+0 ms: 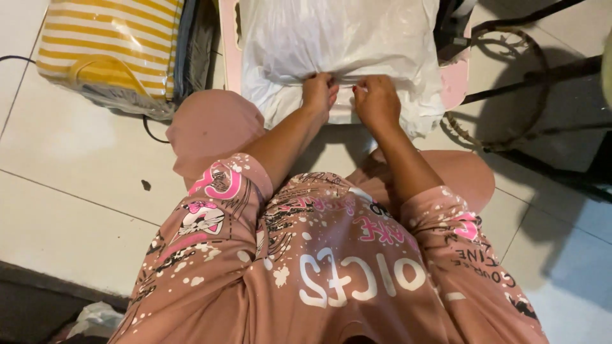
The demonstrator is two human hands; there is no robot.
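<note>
Seated person, head view looking down past knees to a tiled floor (76, 191). Both hands are at 12 o'clock, up against a white plastic bag (338, 38) that rests on a pale pink stool (456, 79). Left hand (319, 92) is pinched shut on a fold of the bag's lower edge, fingers curled under, thumb on top. Right hand (377, 102) is clenched on the same fold just beside it, at about 1 o'clock; the two hands are near each other but apart, with a short strip of film stretched between them. The gripped fold runs left to right, from 9 to 3 o'clock, across the line of the forearms. The bulk of the bag lies beyond the hands toward 12 o'clock, bulging and crinkled, contents hidden. Both hands are equally close to it; neither leads. Loose film hangs below the right hand over the stool's front edge. At 10 o'clock, a yellow-and-white striped bag (108, 44) stands on the floor, well apart from the hands. At 2 to 3 o'clock, dark curved metal framework (510, 83) stands beside the stool.
</note>
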